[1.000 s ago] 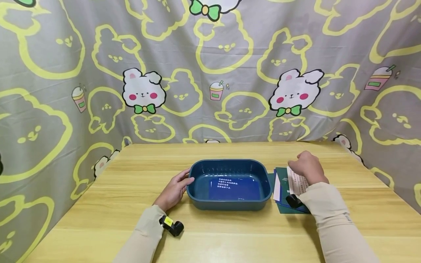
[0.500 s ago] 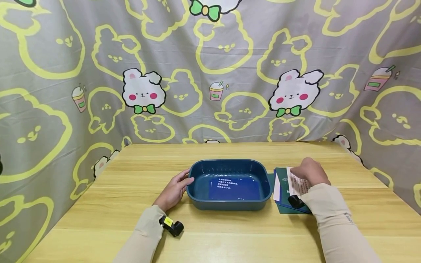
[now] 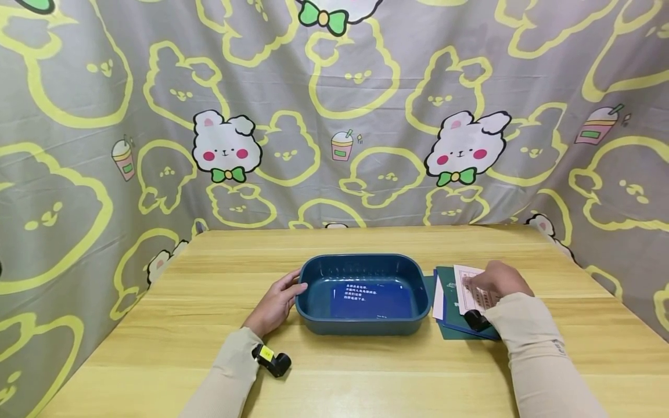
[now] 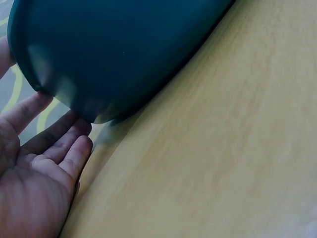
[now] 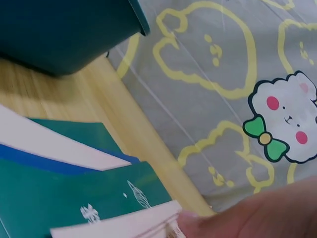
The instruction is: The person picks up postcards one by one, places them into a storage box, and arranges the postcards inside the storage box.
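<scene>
Look for the pale printed card [image 3: 474, 303] at 3 o'clock from the dark teal basin [image 3: 363, 328], on top of the green booklet [image 5: 44, 203]. Probably light, thin, easily bent or creased, and perhaps a little slippery upon that cover. Best to take hold by the edge, near the 1 o'clock corner. With the right hand [image 3: 504, 280], covering this corner and touching the card; cannot tell whether pinching or only resting. With the left hand [image 3: 276, 303], touching the basin at 9 o'clock, fingers loosely extended.
</scene>
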Motion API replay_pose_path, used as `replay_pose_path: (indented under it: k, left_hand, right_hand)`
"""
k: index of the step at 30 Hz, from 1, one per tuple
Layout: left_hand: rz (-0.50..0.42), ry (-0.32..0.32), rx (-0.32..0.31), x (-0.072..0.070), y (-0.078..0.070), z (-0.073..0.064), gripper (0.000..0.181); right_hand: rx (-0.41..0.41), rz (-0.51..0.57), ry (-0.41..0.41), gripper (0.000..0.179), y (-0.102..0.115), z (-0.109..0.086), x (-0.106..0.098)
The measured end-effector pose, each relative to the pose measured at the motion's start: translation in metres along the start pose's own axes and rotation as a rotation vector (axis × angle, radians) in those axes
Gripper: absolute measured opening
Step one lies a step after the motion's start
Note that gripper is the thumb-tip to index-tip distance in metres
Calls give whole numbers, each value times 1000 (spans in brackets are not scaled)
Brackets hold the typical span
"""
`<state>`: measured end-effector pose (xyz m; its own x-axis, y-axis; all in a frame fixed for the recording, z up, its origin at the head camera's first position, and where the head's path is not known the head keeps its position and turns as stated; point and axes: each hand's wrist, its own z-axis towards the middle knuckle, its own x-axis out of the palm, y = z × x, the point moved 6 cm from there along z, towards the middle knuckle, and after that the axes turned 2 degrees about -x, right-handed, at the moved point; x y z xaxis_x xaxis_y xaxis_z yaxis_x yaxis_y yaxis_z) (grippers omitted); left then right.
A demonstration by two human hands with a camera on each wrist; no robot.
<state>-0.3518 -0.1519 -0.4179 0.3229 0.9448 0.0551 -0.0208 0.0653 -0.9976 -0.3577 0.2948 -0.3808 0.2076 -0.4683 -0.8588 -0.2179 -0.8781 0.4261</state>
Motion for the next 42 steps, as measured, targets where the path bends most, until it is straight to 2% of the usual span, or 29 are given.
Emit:
replay_pose_path:
  k: [2, 4, 5, 9, 11, 16, 23, 27, 29, 31, 33, 35, 40, 42]
  left_hand:
    - [7, -1, 4, 0, 0, 0, 54]
    - [9, 2, 7, 0, 0, 0, 54]
    - [13, 7, 10, 0, 0, 0, 55]
    - [-5, 1, 0, 0, 0, -1, 53]
    - [-10, -4, -7, 0, 1, -1, 53]
    - [-3, -5, -11, 1, 2, -1, 53]
    - [3, -24, -10, 1, 2, 1, 54]
    - [-3, -29, -18, 2, 2, 1, 52]
    - [0, -30, -21, 2, 2, 1, 52]
    - [2, -29, -21, 3, 1, 2, 52]
    - [0, -27, -21, 3, 1, 2, 52]
    - [-1, -25, -21, 3, 1, 2, 53]
    - [9, -12, -18, 2, 0, 3, 54]
    - [12, 3, -11, 3, 0, 4, 55]
  right_hand:
    - [14, 26, 25, 74, -2, -1, 2]
    - [28, 43, 39, 80, -4, -3, 3]
    - [34, 46, 44, 79, -5, -3, 4]
    - [43, 108, 71, 52, -8, -3, 8]
    - [41, 122, 78, 48, -9, -2, 9]
    - [30, 98, 69, 51, -9, 0, 7]
    - [75, 154, 70, 50, -14, 5, 8]
    - [81, 200, 43, 50, -16, 5, 7]
    - [93, 271, 22, 57, -17, 4, 6]
    - [113, 346, 7, 78, -17, 4, 4]
    - [121, 382, 5, 101, -17, 4, 2]
    - [111, 383, 7, 108, -17, 5, 0]
    - [24, 336, -13, 82, -13, 6, -8]
    - [9, 312, -17, 86, -12, 5, -11]
